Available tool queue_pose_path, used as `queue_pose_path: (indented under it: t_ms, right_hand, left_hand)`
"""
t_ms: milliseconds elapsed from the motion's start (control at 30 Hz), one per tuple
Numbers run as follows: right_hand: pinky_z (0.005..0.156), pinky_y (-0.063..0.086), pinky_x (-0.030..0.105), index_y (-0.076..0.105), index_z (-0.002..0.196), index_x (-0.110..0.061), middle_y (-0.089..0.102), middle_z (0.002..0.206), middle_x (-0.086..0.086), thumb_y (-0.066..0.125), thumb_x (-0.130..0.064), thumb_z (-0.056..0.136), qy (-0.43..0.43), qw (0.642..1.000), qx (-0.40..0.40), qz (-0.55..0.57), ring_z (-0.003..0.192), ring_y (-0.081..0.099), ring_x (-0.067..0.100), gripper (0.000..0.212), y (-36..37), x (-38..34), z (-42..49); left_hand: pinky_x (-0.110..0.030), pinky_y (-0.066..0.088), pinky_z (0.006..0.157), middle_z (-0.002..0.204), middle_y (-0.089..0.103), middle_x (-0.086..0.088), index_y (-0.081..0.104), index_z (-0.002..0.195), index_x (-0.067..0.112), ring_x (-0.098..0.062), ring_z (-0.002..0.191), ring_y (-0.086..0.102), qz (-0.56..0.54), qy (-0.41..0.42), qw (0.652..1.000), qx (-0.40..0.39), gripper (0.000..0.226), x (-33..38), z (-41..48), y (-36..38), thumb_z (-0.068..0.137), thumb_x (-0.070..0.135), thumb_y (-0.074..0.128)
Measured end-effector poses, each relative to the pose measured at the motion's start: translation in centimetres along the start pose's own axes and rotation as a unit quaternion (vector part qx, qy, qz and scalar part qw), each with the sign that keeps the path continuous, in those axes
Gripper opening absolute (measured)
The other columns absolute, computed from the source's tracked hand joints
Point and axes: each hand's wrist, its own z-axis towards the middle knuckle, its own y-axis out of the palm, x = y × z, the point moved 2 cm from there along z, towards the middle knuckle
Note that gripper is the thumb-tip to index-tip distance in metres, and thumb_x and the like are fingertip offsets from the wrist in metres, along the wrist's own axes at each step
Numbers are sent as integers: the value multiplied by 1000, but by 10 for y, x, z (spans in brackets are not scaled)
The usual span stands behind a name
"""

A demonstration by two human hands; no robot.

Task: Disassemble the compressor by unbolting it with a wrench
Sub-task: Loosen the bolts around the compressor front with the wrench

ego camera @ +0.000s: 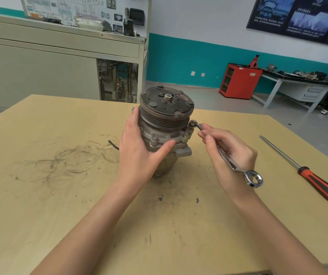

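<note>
A grey, grimy compressor (165,116) stands upright on the wooden table (60,195), its ribbed pulley and clutch plate on top. My left hand (139,147) wraps its left side and front, thumb across the flange near a bolt (154,139). My right hand (228,151) holds a double-ended ring wrench (230,161). The wrench's far ring (193,123) sits over a bolt on the compressor's right flange. Its near ring sticks out past my palm. Another bolt (185,137) shows just below the wrench head.
A long screwdriver (306,174) with an orange-and-black handle lies on the table at the right. A short black wire end (113,144) lies left of the compressor. Dark smudges mark the tabletop. Beyond the table stand a grey cabinet, a red cabinet and a workbench.
</note>
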Motion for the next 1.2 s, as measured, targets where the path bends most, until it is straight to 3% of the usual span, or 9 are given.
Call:
queue_pose_path:
  t_ms: [200,400,533,667,800,933,967,1100,1200]
  right_hand:
    - [91,53,44,70,93,4,70,104,10,56,10,89,61,995,-45,61,105,66,15,15,-12,1,6]
    - [86,54,32,70,89,4,70,100,11,57,7,87,-1,999,-48,14,103,67,14,13,-8,3,6]
    - [84,55,30,67,90,-4,71,96,11,49,5,88,74,982,-93,149,100,69,22,19,-13,16,18]
    - [77,56,30,73,86,-13,69,112,9,49,-2,87,234,889,-223,324,92,70,28,26,-35,53,53]
    - [59,56,20,69,89,-16,68,100,8,62,-4,79,339,786,-295,425,66,65,16,16,-23,89,91]
    - [54,59,31,56,108,1,58,89,28,60,18,79,399,585,-353,612,62,66,33,33,7,106,118]
    - [52,58,33,54,110,3,57,86,28,57,21,79,408,566,-349,626,62,65,35,36,15,107,121]
    - [44,48,15,50,108,-7,61,75,10,81,2,66,376,654,-336,564,51,59,13,53,38,110,124]
    - [42,43,11,45,106,-10,63,69,3,69,-5,73,381,699,-279,537,47,56,7,41,49,112,116]
  left_hand:
    - [-48,31,115,155,30,0,18,153,18,-15,143,28,0,1,1000,1,103,-1,0,1,73,57,69]
    - [-48,30,115,155,30,1,17,153,19,-14,143,29,6,-1,1000,7,103,-1,0,1,73,57,69]
    - [-48,30,115,155,29,2,16,153,21,-14,143,28,6,-1,1000,3,103,0,0,0,73,59,67]
    - [-48,30,116,155,29,3,16,153,22,-13,143,28,14,-8,1000,1,104,0,0,-1,73,61,67]
    - [-48,30,115,155,30,3,16,153,23,-13,143,29,16,-6,1000,0,104,-1,0,-1,71,64,65]
    - [-48,31,115,154,31,3,17,153,23,-13,142,29,16,-6,1000,2,104,0,0,-1,71,65,64]
    - [-48,31,114,154,31,4,17,153,23,-13,142,29,17,-6,1000,3,104,0,0,-1,71,64,65]
    - [-47,32,115,153,32,6,16,153,25,-10,141,30,15,-5,1000,1,104,0,0,-2,71,64,66]
    - [-47,31,115,153,32,5,16,153,24,-10,141,30,17,-6,1000,1,103,0,-1,-1,71,58,69]
